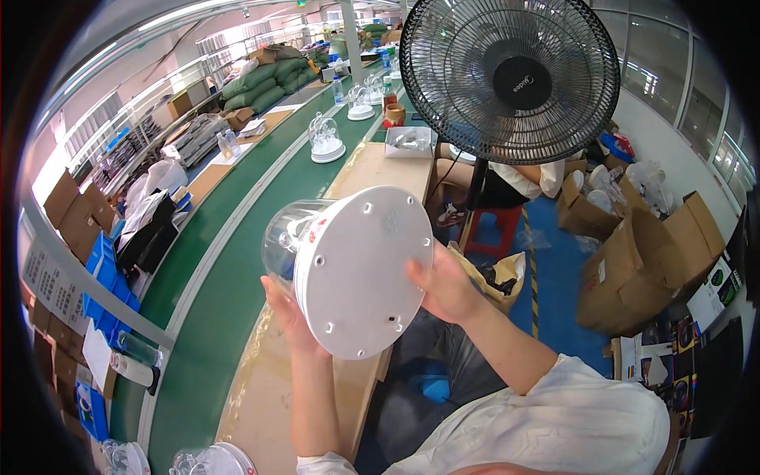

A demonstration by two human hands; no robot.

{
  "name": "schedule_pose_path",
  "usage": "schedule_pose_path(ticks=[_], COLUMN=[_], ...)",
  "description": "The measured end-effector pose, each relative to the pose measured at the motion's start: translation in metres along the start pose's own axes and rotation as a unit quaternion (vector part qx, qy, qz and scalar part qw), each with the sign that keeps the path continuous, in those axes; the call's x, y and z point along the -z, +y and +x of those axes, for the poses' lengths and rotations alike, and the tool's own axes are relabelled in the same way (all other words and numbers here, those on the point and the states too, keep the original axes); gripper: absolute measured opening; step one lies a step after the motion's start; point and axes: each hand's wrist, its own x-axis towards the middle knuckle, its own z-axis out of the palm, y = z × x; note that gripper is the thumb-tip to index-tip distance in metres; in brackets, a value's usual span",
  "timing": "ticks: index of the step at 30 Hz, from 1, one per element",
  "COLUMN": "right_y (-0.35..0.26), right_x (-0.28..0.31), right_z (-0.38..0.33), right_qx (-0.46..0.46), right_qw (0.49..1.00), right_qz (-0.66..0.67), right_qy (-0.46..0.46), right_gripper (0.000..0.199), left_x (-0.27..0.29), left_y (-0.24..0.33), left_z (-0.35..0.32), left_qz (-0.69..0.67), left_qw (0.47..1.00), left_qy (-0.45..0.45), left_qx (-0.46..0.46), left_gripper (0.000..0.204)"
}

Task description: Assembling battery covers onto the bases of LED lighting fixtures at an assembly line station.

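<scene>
Between my two hands is a clear dome lamp with a round white base. It is tilted so the flat underside, with several small holes near the rim, is turned towards me. The transparent dome points away to the left, and a clear shape shows inside it. My left hand grips the base's lower left side, fingers partly hidden behind it. My right hand is closed on the right edge, its thumb lying on the underside. The lamp is held up over the tan worktop.
A green conveyor belt runs along the left with similar domed lamps standing on it. A large black fan stands ahead. Beyond the worktop's end is a white box. Cardboard cartons stand on the right, and a person sits behind the fan.
</scene>
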Motion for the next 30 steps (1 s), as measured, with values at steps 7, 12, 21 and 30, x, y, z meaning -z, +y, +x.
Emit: schedule_pose_path(ticks=[7,12,21,30], right_y=[-0.015,-0.001,0.027,0.143], right_x=[0.002,0.005,0.018,0.057], right_z=[-0.003,-0.011,0.000,-0.033], right_qx=[0.015,0.041,0.079,0.001], right_qw=[0.989,0.991,0.991,0.964], right_qz=[-0.141,-0.126,-0.099,-0.255], right_qy=[-0.039,-0.007,-0.032,0.069], right_gripper=[0.077,0.075,0.059,0.026], left_x=[-0.001,-0.007,0.006,0.079], left_y=[-0.008,-0.014,-0.011,0.029], left_z=[0.002,0.001,0.009,0.021], left_qz=[-0.014,-0.004,-0.030,0.266], left_qw=[0.999,1.000,0.999,0.939], left_qy=[-0.026,0.006,-0.014,0.117], left_qx=[-0.013,-0.006,-0.017,-0.181], left_gripper=[0.096,0.105,0.104,0.098])
